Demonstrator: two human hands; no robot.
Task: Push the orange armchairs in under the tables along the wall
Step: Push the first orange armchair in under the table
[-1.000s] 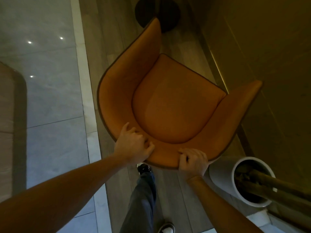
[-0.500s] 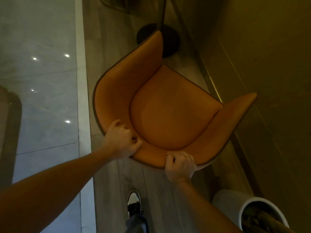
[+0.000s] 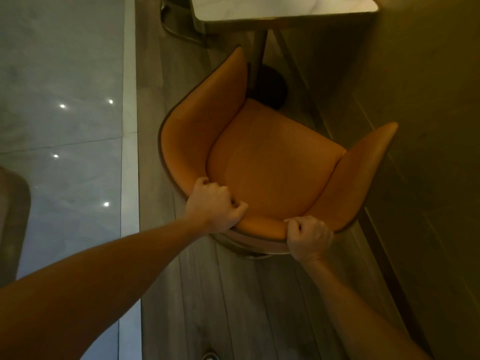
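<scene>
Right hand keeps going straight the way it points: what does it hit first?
The right hand already grips the armchair backrest. Straight ahead lies the seat cushion, then probably the table pedestal; depth is unclear.

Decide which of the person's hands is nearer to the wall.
Right. The right hand grips the orange armchair's back rim on its wall side; the left hand grips the rim on the side away from it.

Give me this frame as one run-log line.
push | left hand and right hand grip orange armchair backrest | table ahead | chair not yet under
</scene>
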